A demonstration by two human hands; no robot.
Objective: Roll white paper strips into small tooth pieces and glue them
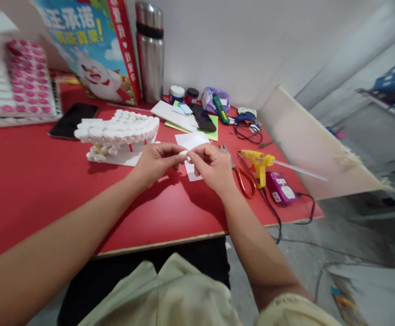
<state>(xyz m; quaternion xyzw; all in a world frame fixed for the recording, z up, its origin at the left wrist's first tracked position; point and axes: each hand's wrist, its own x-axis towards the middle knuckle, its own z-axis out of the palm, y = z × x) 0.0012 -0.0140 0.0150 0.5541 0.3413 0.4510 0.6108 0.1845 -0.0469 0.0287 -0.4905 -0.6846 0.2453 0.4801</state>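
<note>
Between my fingertips is a small white piece (185, 155), too small and covered to name. My left hand (158, 162) pinches it from one side. From the other side my right hand (211, 166) pinches it too, with thumb and forefinger closed. White paper (192, 140) lies on the table beneath both hands. Left of my hands stands a white model (118, 131) covered in rounded white lumps, with red posts under it, on a white base (124, 157). Pliers with red handles (245, 182) lie to the right of my right hand.
A yellow hot glue gun (259, 165) with a clear stick stands at the right, beside a purple power socket (281, 188) and its cord. Behind are a steel flask (151, 54), a green cutter (220, 108) and a black phone (74, 120). A board (306, 140) leans at the right edge.
</note>
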